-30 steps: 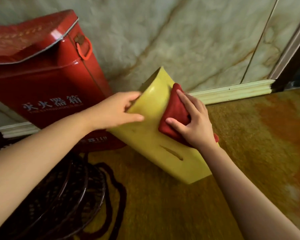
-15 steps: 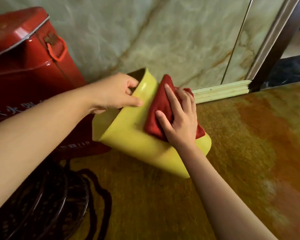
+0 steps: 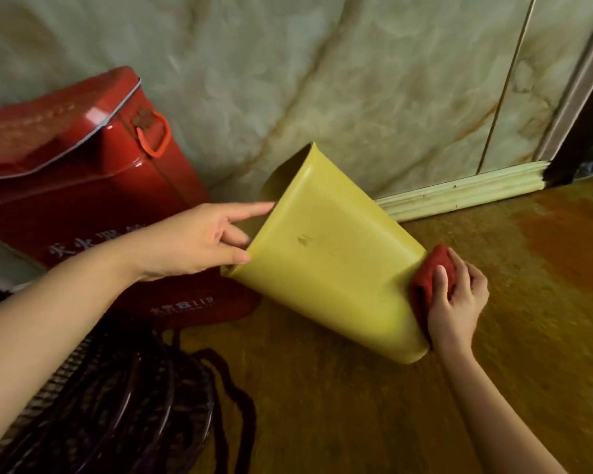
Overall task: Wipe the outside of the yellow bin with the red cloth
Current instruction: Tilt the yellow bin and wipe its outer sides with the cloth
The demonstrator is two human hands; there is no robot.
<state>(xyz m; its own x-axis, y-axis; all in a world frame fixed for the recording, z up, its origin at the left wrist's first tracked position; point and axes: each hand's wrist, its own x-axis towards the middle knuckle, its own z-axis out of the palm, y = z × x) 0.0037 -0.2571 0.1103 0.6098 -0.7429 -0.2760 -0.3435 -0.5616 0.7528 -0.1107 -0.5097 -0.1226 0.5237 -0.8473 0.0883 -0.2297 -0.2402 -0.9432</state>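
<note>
1. The smooth yellow plastic bin [image 3: 329, 265] is tipped over at a slant, open mouth pointing up and toward the wall, base end low and toward the camera. One broad side faces up, with a small dark scuff near its middle. Can't tell whether the base corner actually sits on the floor.

2. The folded red cloth [image 3: 432, 285] is pressed against the bin's side wall down near the base, on the side away from the red box.

3. The right hand [image 3: 454, 302] has its fingers closed over the cloth, thumb on the near face, holding it flat against the bin.

4. The left hand [image 3: 192, 244] is at the bin's rim on the opposite side. Fingers are spread apart, not clamped: the index finger points along the rim edge, and the thumb tip touches the lower rim corner.

5. Just beyond the left hand from the bin sits a glossy red metal box [image 3: 83, 193] with a sloped lid, an orange-red loop handle and white characters on its front.

6. Below the bin in the frame, near the left forearm, there's a dark wire fan guard [image 3: 117, 412], blurry.

7. Under the bin is an orange-brown patterned floor [image 3: 493, 336], and behind it a pale marbled wall [image 3: 356, 80] with a light skirting board [image 3: 459, 191].
</note>
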